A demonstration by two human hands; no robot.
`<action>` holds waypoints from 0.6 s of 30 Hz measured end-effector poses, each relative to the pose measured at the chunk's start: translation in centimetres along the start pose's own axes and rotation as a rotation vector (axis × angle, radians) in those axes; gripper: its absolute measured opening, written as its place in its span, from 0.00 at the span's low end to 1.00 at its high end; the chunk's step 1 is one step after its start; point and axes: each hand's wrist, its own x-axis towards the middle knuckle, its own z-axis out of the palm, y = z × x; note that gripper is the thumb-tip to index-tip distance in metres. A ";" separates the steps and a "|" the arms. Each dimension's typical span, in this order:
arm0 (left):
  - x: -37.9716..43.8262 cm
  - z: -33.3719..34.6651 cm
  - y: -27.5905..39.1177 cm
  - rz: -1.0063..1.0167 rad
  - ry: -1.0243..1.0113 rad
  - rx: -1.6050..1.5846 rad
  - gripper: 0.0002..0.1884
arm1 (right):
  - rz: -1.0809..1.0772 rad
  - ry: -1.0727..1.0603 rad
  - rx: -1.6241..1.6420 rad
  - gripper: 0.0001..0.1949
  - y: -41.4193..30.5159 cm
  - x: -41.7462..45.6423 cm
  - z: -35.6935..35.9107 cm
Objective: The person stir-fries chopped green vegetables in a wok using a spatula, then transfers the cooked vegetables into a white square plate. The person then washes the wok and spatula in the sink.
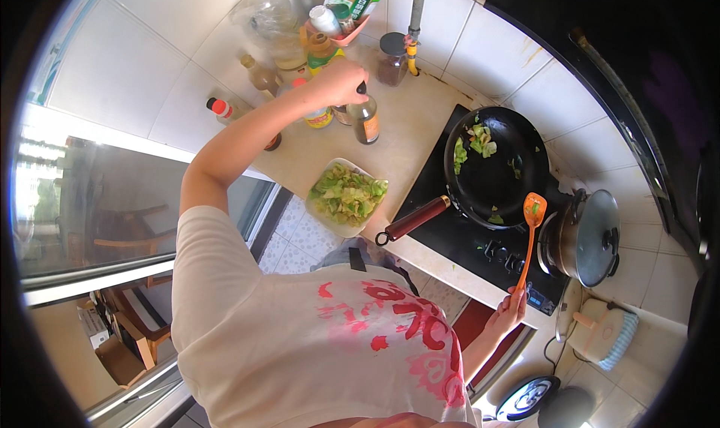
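My left hand (344, 83) reaches across the counter, its fingers closed on the black cap of a dark sauce bottle (365, 119), which stands upright. My right hand (509, 311) grips the handle of an orange spatula (530, 242). The spatula's head is raised beside the near rim of a black wok (495, 186), with green bits stuck to it. A few pieces of leafy greens (481, 141) lie in the wok, on the black gas hob (430, 225). A square white bowl (336, 225) heaped with chopped cooked greens (349, 191) sits at the counter edge.
The wok's wooden handle (416, 221) points towards the bowl. A glass-lidded pot (593, 239) is on the hob's right. Several bottles, a lidded jar (392, 59) and a pink basket (357, 31) line the tiled wall. The range hood (613, 62) overhangs at the upper right.
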 end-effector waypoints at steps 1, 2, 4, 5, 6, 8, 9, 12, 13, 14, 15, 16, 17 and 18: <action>-0.5 0.3 -0.2 0.009 0.000 -0.014 0.14 | 0.006 -0.002 -0.014 0.15 0.0 0.2 0.3; -1.0 0.6 -0.3 0.071 0.042 -0.037 0.13 | 0.005 -0.010 -0.020 0.15 0.0 0.3 0.5; -1.8 1.5 -0.7 0.037 0.011 -0.010 0.13 | -0.001 -0.039 -0.007 0.16 -0.1 0.5 1.0; -2.1 1.9 -0.9 0.021 -0.006 0.003 0.12 | 0.004 -0.030 -0.014 0.16 -0.2 0.6 1.2; -2.4 2.3 -1.1 0.051 0.017 0.021 0.13 | 0.000 -0.039 -0.012 0.16 -0.2 0.7 1.4; -2.9 2.8 -1.5 0.031 0.007 0.073 0.13 | -0.008 -0.060 -0.011 0.16 -0.2 0.7 1.4; -3.1 3.0 -1.6 0.006 -0.005 0.111 0.13 | -0.012 -0.072 -0.012 0.16 -0.2 0.7 1.4; -3.3 3.3 -1.5 -0.131 -0.137 0.196 0.12 | -0.017 -0.072 -0.024 0.16 -0.1 0.6 1.1; -3.2 3.4 -1.3 -0.100 -0.154 0.264 0.13 | -0.020 -0.066 -0.027 0.16 -0.1 0.5 1.0; -2.9 3.7 -1.0 -0.069 -0.180 0.335 0.14 | -0.024 -0.058 -0.028 0.15 0.0 0.4 0.9; -2.5 4.2 -0.7 -0.041 -0.209 0.404 0.15 | -0.028 -0.049 -0.029 0.15 0.0 0.4 0.8; -1.7 4.9 -0.3 -0.050 -0.218 0.475 0.14 | -0.035 -0.050 -0.022 0.15 0.0 0.2 0.8; -0.6 5.7 -0.1 0.033 -0.187 0.505 0.13 | -0.034 -0.029 -0.012 0.15 0.0 0.1 0.8; 0.6 6.8 0.2 0.123 -0.127 0.540 0.13 | -0.034 -0.021 0.003 0.15 -0.1 -0.1 0.8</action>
